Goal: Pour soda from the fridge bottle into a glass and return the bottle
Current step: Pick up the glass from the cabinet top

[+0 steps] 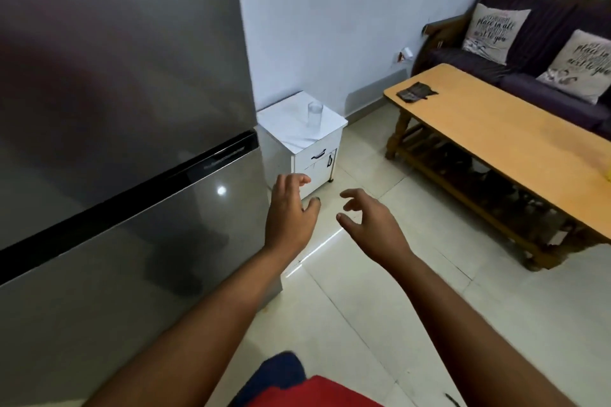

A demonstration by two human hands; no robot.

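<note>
Head view: left hand [291, 211] and right hand [367, 225] both empty, fingers spread, beside closed fridge [125, 109]

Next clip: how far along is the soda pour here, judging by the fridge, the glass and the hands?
Done: nothing shows as done. The fridge is shut, no bottle is in view, and the glass on the white cabinet looks empty. In hand: nothing; left hand and right hand are open beside the fridge. Left: open the fridge, fetch the bottle, pour, return it.
</note>
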